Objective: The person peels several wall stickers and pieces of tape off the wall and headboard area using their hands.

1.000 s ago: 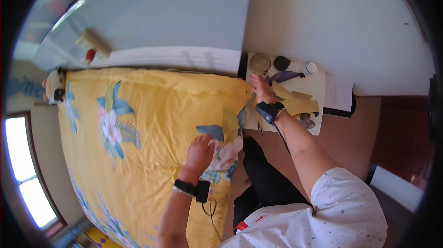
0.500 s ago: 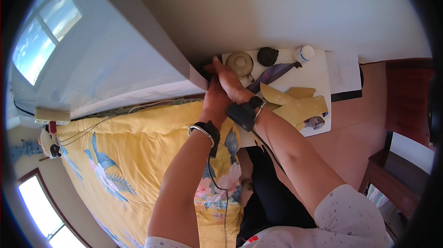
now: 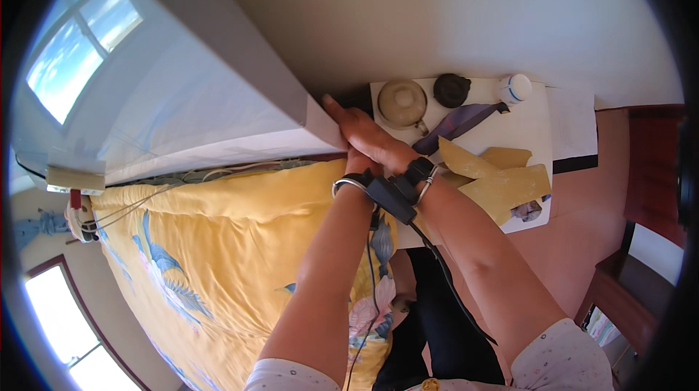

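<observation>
My right hand (image 3: 373, 135) lies at the near end of a tall, glossy grey-white panel (image 3: 240, 100), in the dark gap beside the wall. One finger is stretched out at the panel's edge; the others are mostly hidden. My left hand (image 3: 359, 162) is below it, crossed by the right wrist, and its fingers are out of sight. Black straps with cables and metal rings sit on both wrists. Just right of my hands, a white tabletop (image 3: 530, 123) holds a beige lidded pot (image 3: 402, 103) with a handle and a long purple-grey folded item (image 3: 460, 127).
Farther along the tabletop are a small dark pot (image 3: 451, 90), a white cup (image 3: 515, 89) with a blue band and yellow cut sheets (image 3: 506, 186). A bed with a yellow flowered quilt (image 3: 240, 245) fills the left. A power strip (image 3: 75, 180) with cables hangs beside the panel.
The view has shifted, so the table sits farther right in it. My left hand has slid further under my right wrist, and my forearms are closer together.
</observation>
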Motion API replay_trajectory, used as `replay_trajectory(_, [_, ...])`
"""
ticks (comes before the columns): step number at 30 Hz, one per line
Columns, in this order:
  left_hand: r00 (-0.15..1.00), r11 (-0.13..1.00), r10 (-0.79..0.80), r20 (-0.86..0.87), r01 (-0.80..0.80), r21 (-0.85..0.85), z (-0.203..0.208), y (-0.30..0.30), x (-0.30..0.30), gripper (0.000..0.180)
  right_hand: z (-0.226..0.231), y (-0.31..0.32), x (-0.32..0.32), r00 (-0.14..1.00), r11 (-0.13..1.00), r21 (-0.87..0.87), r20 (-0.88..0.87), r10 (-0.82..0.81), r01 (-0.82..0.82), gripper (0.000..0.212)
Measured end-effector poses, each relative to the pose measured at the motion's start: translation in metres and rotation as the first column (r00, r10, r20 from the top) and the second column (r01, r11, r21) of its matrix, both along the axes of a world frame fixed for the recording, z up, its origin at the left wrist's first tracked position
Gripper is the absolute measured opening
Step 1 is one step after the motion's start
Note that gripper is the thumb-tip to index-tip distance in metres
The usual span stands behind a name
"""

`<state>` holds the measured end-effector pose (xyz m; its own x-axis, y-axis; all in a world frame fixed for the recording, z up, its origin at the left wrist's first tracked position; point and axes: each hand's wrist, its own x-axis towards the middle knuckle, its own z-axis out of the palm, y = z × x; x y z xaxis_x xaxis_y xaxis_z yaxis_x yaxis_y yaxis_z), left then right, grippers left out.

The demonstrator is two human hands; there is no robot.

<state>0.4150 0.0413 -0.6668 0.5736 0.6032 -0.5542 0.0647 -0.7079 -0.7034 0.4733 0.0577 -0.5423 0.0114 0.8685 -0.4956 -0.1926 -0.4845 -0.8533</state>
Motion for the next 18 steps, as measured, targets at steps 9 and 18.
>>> replay_trajectory(9, [0.987, 0.983, -0.139, 0.079, 0.128, 0.135, -0.018, -0.012, -0.011, 0.038, 0.008, -0.020, -0.011, 0.984, 0.990, 0.091, 0.134, -0.115, 0.103, 0.067])
replay_trajectory(18, [0.967, 0.946, -0.225, 0.120, 0.187, 0.264, -0.024, -0.021, -0.013, 0.039, -0.002, -0.028, -0.025, 0.952, 0.937, 0.191, 0.030, -0.305, 0.294, 0.063])
